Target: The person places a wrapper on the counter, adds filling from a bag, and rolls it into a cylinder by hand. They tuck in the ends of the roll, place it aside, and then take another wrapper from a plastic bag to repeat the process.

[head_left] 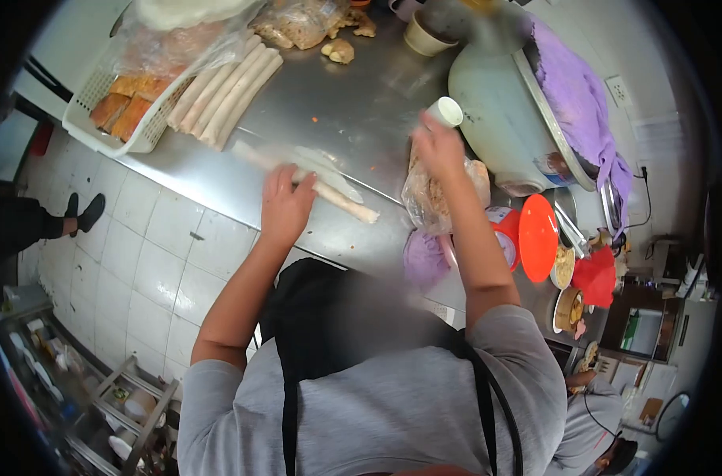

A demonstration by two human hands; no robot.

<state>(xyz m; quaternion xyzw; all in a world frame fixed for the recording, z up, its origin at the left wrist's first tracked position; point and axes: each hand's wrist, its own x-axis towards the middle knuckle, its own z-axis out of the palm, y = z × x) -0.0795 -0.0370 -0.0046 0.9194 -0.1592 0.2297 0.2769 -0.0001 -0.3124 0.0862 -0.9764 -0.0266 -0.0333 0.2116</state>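
Note:
A long pale wrapped roll (346,203) lies aslant on the steel table, its upper end blurred. My left hand (285,202) rests over the roll, with its fingers apart on top. Beside the roll is a thin whitish sheet (329,170). Smeared by motion, my right hand (440,149) hovers over a clear plastic bag of brown filling (432,198); whether it grips anything cannot be made out. Close to those fingers is a white cup (446,111). Several similar rolls (234,91) lie side by side at the upper left.
A white basket (144,136) holds orange-brown slabs. To the right are a large tilted pot (496,111), a purple cloth (567,87), a red lid (538,238) and bowls. Ginger (338,51) lies at the back. Other people are at the left and lower right.

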